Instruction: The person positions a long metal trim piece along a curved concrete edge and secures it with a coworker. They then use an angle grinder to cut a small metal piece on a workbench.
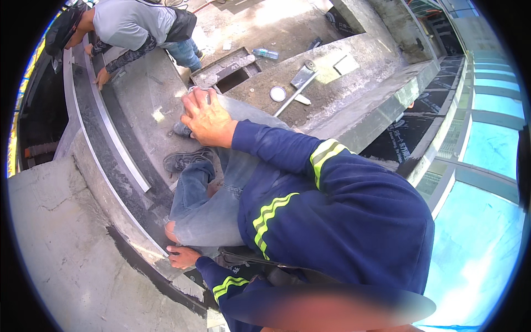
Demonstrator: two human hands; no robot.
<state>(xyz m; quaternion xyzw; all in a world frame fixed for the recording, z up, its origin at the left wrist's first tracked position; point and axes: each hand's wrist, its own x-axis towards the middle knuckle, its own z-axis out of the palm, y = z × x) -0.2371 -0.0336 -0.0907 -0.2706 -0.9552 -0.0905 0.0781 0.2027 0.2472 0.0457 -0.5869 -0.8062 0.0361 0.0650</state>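
Observation:
My left hand [183, 257] is low at the left, beside a bent knee. Its fingers are closed at the near end of a thin pale strip [108, 178] that runs along the edge of the concrete ledge. My right hand [209, 117] rests on my other knee [243, 108], over the jeans, fingers apart and holding nothing. At the far left a co-worker [130, 27] bends over, both hands near the far part of a long pale metal bar [123, 145]. That bar lies in the dark channel [126, 191] beside the strip.
A long-handled tool [296, 95], a white round lid [277, 94] and a plastic bottle [265, 53] lie on the concrete beyond my knees. A rectangular opening [232, 81] is in the floor. Left is a concrete slab [66, 238]; right, a raised concrete edge [381, 113] and blue panels [470, 232].

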